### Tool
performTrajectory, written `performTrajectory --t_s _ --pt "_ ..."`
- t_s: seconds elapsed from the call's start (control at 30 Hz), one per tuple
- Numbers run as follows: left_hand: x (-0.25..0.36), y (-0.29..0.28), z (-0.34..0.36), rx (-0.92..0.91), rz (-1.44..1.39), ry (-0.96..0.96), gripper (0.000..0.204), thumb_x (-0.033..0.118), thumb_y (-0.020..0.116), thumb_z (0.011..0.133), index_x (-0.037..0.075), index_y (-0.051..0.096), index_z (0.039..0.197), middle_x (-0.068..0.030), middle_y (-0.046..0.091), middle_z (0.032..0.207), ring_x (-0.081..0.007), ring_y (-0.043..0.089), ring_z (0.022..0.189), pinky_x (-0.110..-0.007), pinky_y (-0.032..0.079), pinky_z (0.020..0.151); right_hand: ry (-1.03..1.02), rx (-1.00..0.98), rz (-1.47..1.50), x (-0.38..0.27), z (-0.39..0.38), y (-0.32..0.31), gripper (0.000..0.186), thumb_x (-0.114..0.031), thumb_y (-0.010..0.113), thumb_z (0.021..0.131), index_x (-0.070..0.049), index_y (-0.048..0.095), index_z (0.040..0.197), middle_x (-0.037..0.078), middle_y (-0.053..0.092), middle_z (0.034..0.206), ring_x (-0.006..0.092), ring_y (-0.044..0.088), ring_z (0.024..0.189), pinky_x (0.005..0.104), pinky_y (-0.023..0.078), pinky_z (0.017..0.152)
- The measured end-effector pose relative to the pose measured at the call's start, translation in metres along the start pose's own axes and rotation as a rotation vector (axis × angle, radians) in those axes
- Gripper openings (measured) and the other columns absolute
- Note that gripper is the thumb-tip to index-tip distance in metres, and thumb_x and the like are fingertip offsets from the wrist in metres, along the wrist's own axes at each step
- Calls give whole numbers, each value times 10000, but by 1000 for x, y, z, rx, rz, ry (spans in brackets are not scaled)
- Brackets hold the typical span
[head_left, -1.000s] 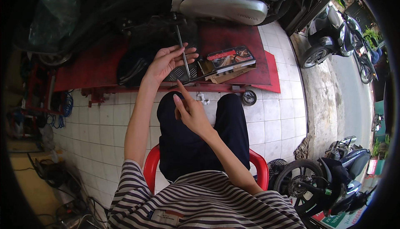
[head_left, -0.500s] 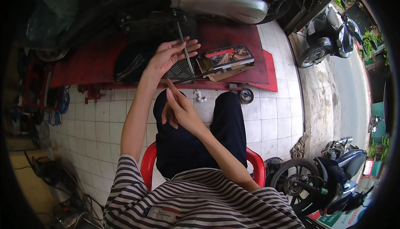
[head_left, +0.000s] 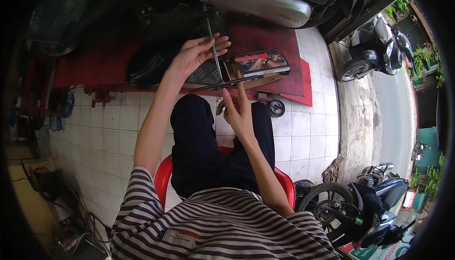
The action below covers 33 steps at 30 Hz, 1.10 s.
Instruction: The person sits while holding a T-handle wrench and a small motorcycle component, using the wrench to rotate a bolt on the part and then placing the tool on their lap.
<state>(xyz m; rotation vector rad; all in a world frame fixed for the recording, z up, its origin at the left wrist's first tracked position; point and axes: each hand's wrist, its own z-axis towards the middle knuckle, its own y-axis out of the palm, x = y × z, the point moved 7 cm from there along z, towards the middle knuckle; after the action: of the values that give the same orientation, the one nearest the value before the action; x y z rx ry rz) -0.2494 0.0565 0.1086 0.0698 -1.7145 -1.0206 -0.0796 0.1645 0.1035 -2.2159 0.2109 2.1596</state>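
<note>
A long metal T-handle wrench (head_left: 216,60) runs from the underside of the motorbike (head_left: 258,6) down toward my knees, its dark crossbar lying sideways at the near end. My left hand (head_left: 194,57) is loosely round the shaft, which passes between the thumb and the long, nearly straight fingers. At the crossbar, my right hand (head_left: 239,113) has its index and middle fingers pointing up, the index fingertip against or just beside the bar. It is open and grips nothing. The wrench's far tip is hard to see in the shadow under the bike.
A red lift platform (head_left: 272,42) carries a printed box (head_left: 262,62) on a piece of cardboard. Below its edge a round dark tin (head_left: 276,108) sits on the white-tiled floor (head_left: 113,137). Parked motorbikes (head_left: 374,198) stand at the right. A red chair (head_left: 163,179) is under me.
My right hand has moved right and its fingers now reach up to the crossbar's right part. The crossbar has turned slightly. My left hand stays on the shaft.
</note>
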Motion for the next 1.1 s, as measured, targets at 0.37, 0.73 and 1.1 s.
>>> performTrajectory --t_s 0.37,0.73,1.1 --pt "-11 -17 -8 36 -64 28 334 44 440 1036 -103 452 1336 -241 570 1315 -351 586 1224 -443 502 1076 -495 232 -407 -31 -7 -63 161 38 635 890 -41 764 947 3 521 583 43 428 531 216 326 501" --pt "-89 -38 -115 250 -96 -1 225 87 448 1040 -68 530 1182 -235 661 1128 -336 693 1028 -424 561 967 92 -21 127 -2 199 16 237 -223 602 980 -50 661 1132 -34 475 758 82 445 621 258 365 556" --pt "-169 -75 -192 260 -164 -92 215 79 469 1031 -70 540 1169 -201 687 975 -364 707 968 -479 576 922 272 -294 921 24 305 85 115 -217 570 965 -108 607 972 0 561 787 136 508 673 275 354 545"
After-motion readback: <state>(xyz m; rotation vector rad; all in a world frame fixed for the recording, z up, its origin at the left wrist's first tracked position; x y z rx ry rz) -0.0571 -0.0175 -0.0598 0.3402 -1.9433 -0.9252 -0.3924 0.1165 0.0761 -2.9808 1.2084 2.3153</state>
